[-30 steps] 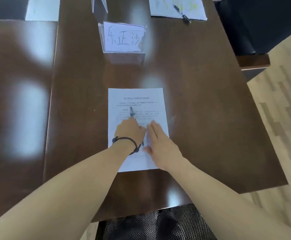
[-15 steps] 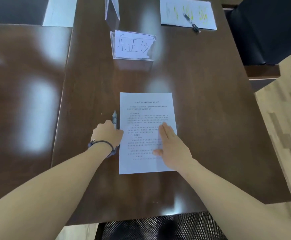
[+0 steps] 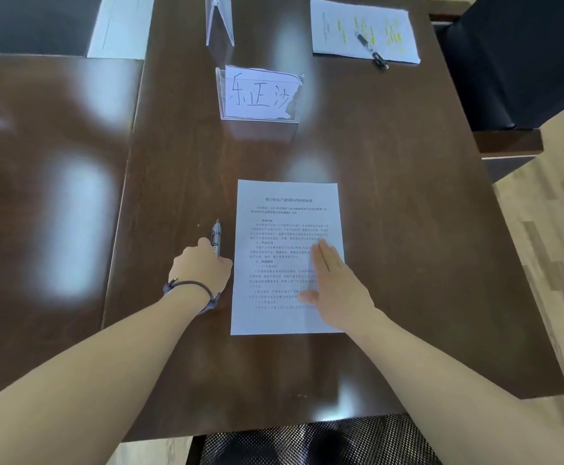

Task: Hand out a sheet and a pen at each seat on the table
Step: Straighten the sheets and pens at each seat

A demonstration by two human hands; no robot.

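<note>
Pen (image 3: 216, 237) in left hand (image 3: 200, 268), beside sheet (image 3: 282, 213).

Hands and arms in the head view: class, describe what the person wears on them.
Both forearms are bare, with no sleeves in view. The left hand has a thin dark cord bracelet round its wrist, with a small dark piece hanging from it. The right hand wears nothing: no ring, watch or glove shows.
</note>
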